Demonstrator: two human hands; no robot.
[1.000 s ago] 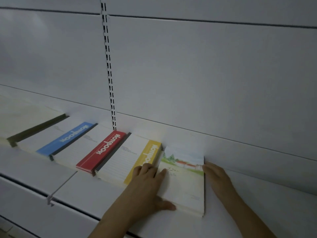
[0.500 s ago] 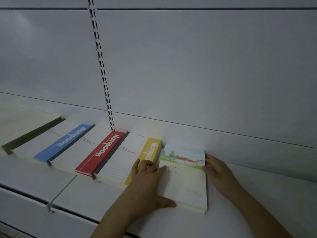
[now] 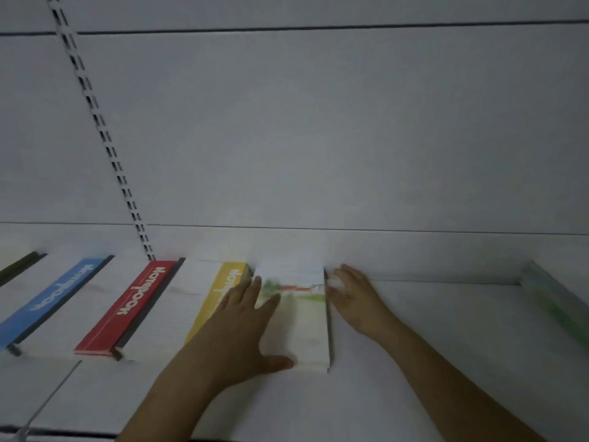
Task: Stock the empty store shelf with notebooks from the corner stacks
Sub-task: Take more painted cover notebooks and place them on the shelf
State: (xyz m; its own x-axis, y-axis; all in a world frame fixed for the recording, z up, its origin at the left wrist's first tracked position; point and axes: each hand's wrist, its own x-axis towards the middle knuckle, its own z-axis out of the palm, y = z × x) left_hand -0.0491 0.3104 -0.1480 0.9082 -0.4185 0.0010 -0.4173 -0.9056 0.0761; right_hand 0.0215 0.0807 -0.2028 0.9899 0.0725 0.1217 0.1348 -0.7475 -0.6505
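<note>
A stack of notebooks with a landscape picture on the cover (image 3: 302, 317) lies flat on the white shelf (image 3: 430, 330), pushed back near the rear panel. My left hand (image 3: 245, 327) rests flat on its left part with straight fingers, the thumb along the front edge. My right hand (image 3: 353, 295) touches the stack's right side with straight fingers. To the left lie a yellow-spined stack (image 3: 220, 298), a red-spined stack (image 3: 127, 311) and a blue-spined stack (image 3: 51, 301), all side by side.
A dark-spined stack (image 3: 16, 266) sits at the far left. Another green-toned stack (image 3: 557, 301) lies at the far right of the shelf. A slotted upright (image 3: 105, 145) runs up the white back panel. Bare shelf stretches between my right hand and the far-right stack.
The view has swung right and nearer, so the row now appears further left. The landscape stack has been squared up against the yellow one; both hands stay on it.
</note>
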